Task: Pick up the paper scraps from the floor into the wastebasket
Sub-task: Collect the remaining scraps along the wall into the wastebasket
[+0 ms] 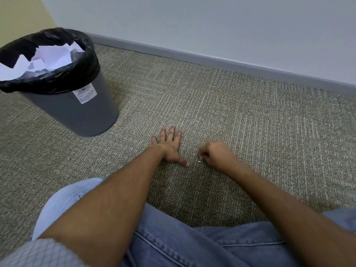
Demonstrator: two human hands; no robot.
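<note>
A grey wastebasket with a black liner stands on the carpet at the left, filled with crumpled white paper. My left hand lies flat on the carpet in the middle, fingers spread, holding nothing. To its right my right hand is curled, its fingertips pinched at a tiny white paper scrap that sits at carpet level. Whether the scrap is lifted off the floor I cannot tell. A second speck lies just left of those fingertips.
Speckled grey-green carpet runs to a grey baseboard and a pale wall at the back. My knees in blue jeans fill the bottom of the view. A white label is stuck on the basket's side.
</note>
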